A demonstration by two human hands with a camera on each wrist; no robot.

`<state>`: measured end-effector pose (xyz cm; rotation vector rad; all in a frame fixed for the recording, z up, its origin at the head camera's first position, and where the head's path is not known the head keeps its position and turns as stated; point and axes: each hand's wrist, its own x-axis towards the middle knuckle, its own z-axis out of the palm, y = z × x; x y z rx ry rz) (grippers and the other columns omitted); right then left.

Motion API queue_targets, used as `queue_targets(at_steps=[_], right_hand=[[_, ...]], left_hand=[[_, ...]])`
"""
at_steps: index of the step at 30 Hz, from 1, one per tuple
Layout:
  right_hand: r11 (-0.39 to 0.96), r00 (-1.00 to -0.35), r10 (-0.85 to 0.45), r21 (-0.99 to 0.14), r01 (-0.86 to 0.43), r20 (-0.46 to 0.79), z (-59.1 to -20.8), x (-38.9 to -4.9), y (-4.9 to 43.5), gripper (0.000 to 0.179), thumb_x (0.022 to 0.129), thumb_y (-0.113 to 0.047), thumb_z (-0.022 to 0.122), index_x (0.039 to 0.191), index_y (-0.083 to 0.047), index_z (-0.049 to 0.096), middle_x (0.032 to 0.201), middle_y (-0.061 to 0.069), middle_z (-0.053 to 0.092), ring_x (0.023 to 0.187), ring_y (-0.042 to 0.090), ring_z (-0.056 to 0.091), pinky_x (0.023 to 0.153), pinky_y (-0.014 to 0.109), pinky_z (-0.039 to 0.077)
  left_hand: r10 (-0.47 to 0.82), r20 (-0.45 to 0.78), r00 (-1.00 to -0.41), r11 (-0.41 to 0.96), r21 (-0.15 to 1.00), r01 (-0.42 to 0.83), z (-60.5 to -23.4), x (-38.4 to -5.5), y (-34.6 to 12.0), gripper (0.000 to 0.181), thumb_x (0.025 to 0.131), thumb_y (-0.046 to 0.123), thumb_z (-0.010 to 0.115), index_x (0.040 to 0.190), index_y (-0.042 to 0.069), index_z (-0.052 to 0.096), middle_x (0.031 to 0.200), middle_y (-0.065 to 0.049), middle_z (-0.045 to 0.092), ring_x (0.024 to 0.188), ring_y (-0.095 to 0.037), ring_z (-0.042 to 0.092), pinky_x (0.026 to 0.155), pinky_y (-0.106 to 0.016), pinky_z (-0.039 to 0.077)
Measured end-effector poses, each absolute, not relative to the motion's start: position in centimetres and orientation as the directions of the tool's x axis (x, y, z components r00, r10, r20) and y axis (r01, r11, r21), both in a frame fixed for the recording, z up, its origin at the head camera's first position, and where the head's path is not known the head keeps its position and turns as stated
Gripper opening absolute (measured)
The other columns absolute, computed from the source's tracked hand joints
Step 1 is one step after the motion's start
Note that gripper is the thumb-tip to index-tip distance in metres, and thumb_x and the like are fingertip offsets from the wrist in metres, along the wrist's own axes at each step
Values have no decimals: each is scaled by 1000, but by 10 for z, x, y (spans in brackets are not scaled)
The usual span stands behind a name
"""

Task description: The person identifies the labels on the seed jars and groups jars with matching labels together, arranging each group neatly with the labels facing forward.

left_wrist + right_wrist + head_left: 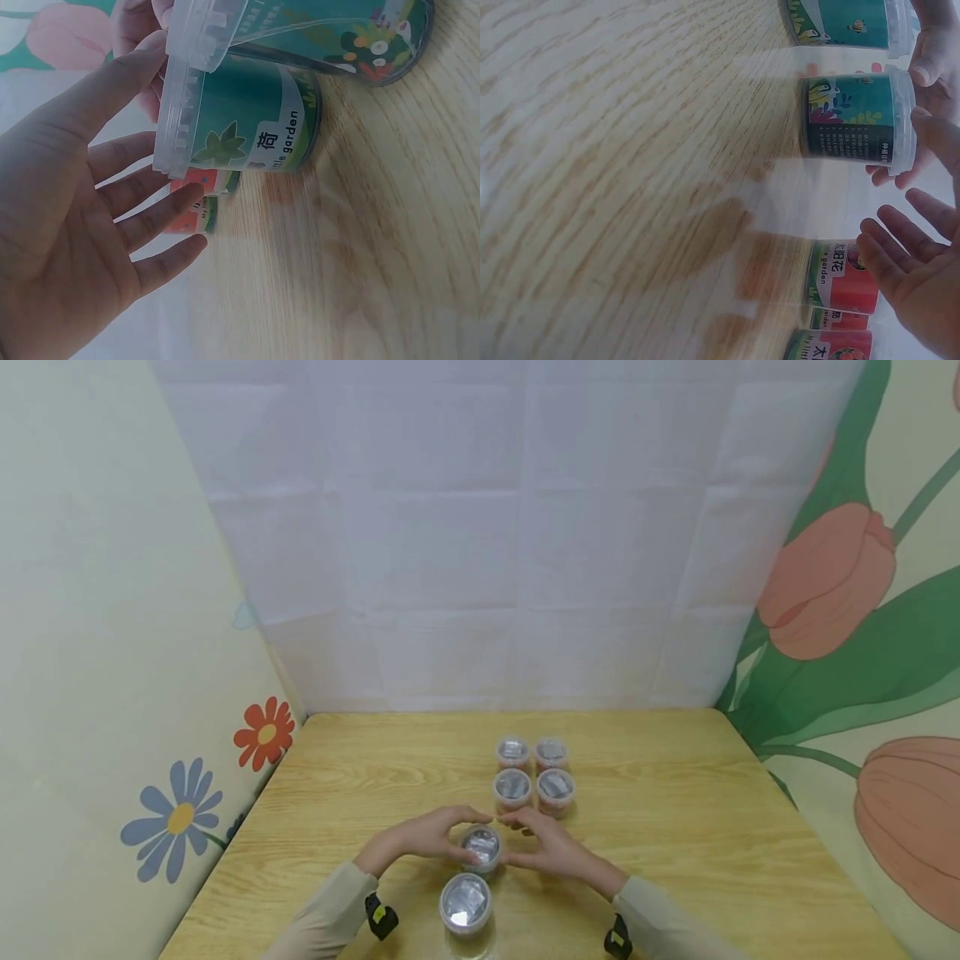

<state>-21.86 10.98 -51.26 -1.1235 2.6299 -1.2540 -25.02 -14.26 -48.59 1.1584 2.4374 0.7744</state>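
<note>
A small plastic jar with a clear lid and teal label [225,120] stands upright on the table between the two hands. The left hand [435,837] is at its left side, thumb and index fingertip right at the lid's rim, the other fingers spread fairly straight. From the other side comes the right hand [551,847], its thumb tip close to the same lid and its fingers loosely extended, holding nothing. A second teal jar [466,904] stands nearer the body, in front of the first. In the right wrist view, dark print shows on the first jar's label [851,124].
Several red-labelled jars [844,274] with clear lids stand grouped behind the hands, seen from above as a block [513,787]. The wood-grain table [675,827] meets a white cloth backdrop [517,543]. Flower-painted walls [832,585] flank both sides.
</note>
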Motion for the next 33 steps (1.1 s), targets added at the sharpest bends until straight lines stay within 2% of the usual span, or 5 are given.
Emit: queue_targets(at_steps=[10, 20, 26, 33], right_hand=[[437, -735, -629, -666, -604, 254, -516, -218, 108, 58, 82, -38, 69, 126, -4, 51, 122, 13, 57, 106, 28, 56, 89, 38, 50], [419, -704, -646, -633, -651, 296, -518, -219, 105, 57, 81, -35, 70, 125, -5, 52, 118, 11, 58, 103, 27, 56, 90, 35, 50], [430, -713, -648, -644, -633, 268, -518, -219, 103, 58, 80, -37, 70, 127, -8, 52, 120, 5, 59, 103, 24, 58, 88, 32, 50], [438, -730, -643, -671, -598, 230, -517, -217, 103, 62, 81, -42, 68, 130, -9, 50, 123, 5, 57, 106, 24, 57, 90, 33, 49]], left_hand=[[781, -84, -619, 528, 618, 582, -483, -247, -147, 73, 78, 47, 70, 137, 12, 45, 135, -2, 50, 124, -19, 45, 105, -43, 36], [786, -87, -612, 524, 620, 584, -484, -248, -148, 78, 76, 46, 72, 139, 12, 41, 137, -3, 49, 120, -18, 48, 102, -41, 39], [785, -83, -613, 514, 639, 572, -485, -248, -147, 76, 75, 44, 73, 137, 11, 43, 137, -3, 49, 115, -18, 52, 99, -37, 42], [790, -60, -610, 501, 637, 586, -486, -249, -147, 75, 74, 46, 73, 134, 12, 47, 134, -2, 51, 115, -16, 53, 99, -36, 43]])
